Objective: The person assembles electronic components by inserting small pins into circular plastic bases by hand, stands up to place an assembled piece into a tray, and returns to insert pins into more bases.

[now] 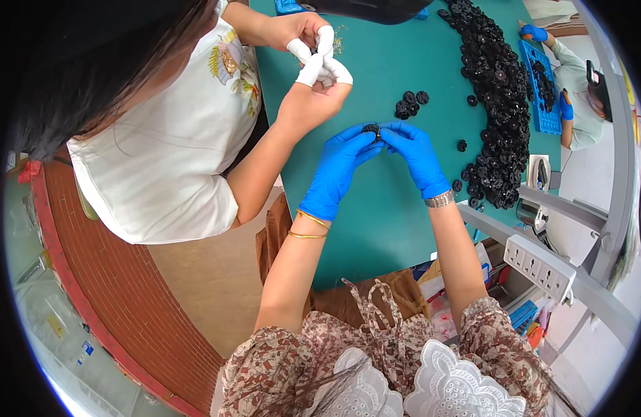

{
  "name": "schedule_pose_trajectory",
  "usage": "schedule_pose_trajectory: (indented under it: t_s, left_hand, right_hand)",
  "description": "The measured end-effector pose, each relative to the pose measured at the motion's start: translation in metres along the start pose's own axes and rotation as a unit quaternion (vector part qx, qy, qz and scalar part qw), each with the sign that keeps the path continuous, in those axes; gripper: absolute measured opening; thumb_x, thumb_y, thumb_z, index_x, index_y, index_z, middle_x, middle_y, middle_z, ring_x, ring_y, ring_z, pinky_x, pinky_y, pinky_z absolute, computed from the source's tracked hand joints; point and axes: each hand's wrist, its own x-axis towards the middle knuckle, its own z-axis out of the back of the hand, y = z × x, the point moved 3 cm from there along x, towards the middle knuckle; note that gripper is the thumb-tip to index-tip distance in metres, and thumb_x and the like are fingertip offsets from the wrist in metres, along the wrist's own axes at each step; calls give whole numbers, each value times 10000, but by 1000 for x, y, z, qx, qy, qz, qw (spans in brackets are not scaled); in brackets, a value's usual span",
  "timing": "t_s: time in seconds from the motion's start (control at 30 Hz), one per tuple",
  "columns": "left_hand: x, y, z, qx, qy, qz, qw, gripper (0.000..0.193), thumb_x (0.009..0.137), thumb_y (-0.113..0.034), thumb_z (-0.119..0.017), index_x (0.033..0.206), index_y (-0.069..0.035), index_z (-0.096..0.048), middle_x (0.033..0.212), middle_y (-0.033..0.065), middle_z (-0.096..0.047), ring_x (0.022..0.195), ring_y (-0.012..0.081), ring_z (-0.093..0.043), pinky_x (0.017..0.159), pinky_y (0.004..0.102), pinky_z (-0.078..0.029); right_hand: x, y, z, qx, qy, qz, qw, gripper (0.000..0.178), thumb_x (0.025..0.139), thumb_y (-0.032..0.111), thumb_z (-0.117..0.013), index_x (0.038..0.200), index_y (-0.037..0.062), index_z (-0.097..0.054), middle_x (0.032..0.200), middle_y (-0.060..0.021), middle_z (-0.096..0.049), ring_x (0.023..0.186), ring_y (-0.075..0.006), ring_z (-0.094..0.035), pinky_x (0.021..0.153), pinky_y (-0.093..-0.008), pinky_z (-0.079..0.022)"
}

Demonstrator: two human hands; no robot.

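Left hand: the left hand (338, 167) wears a blue glove. Its fingers (362, 139) are closed on the left side of a small black round part (371, 129).
Right hand: the right hand (418, 154) wears a blue glove too. Its fingers (388, 133) are pinched on the right side of the same part.
Small part: it sits between both hands, held just above the green table (383, 222), near the middle of it.
Wrists: two gold bangles (310, 226) are on the left wrist. A silver bracelet (439, 200) is on the right wrist.
Little pile: a few black parts (409, 103) lie on the table just behind the hands.
Big pile: a long heap of black parts (497, 97) runs down the right side of the table.
Neighbour: a person in a white shirt (168, 139) sits on the left. That person's hands (313, 62) have white covers on the fingertips and are held together over the table.
Far side: another person with blue gloves (536, 33) is at a blue tray (543, 90).
Power strip: a white one (539, 267) hangs by the table's right edge.
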Motion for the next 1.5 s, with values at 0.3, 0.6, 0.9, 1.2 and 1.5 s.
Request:
schedule_pose_trajectory:
  t_s: [0.3, 0.6, 0.9, 1.2, 1.5]
  left_hand:
    - [7, -4, 8, 19, 32, 22, 999, 228, 804, -33, -570, 1017, 45, -573, 941, 104, -608, 867, 174, -604, 803, 262, -511]
    - [14, 0, 10, -66, 7, 54, 996, 240, 798, -25, -566, 1031, 30, -556, 992, 97, -574, 947, 180, -567, 893, 287, -472]
    - [7, -3, 10, -41, -18, 29, 999, 212, 790, -32, -586, 989, 37, -567, 940, 105, -587, 881, 185, -589, 838, 281, -507]
    - [-3, -9, 5, -13, -18, 10, 1000, 206, 770, -25, -595, 964, 32, -556, 886, 105, -592, 825, 169, -600, 763, 255, -518]
    - [-5, -9, 6, 91, -40, 11, 995, 161, 760, -36, -604, 898, 23, -546, 833, 92, -578, 780, 143, -590, 729, 232, -502]
  right_hand:
    - [8, -5, 3, -30, 66, -40, 997, 274, 819, 230, -615, 982, 10, -623, 801, -5, -600, 703, -67, -518, 679, -208, -433]
    - [2, -18, 8, 17, 7, -38, 999, 294, 856, 257, -563, 1059, 50, -609, 849, 9, -590, 729, -68, -518, 702, -218, -440]
    - [-9, 0, 9, -21, -11, 58, 998, 211, 849, 158, -575, 1002, 19, -619, 850, -5, -599, 741, -66, -526, 712, -211, -438]
    - [4, 14, 1, -84, 46, 49, 994, 223, 831, 158, -603, 985, -2, -618, 873, -30, -626, 787, -84, -555, 724, -223, -446]
    - [12, 11, 1, -123, 127, -53, 983, 295, 776, 210, -646, 974, -9, -633, 874, -60, -633, 779, -104, -568, 733, -241, -458]
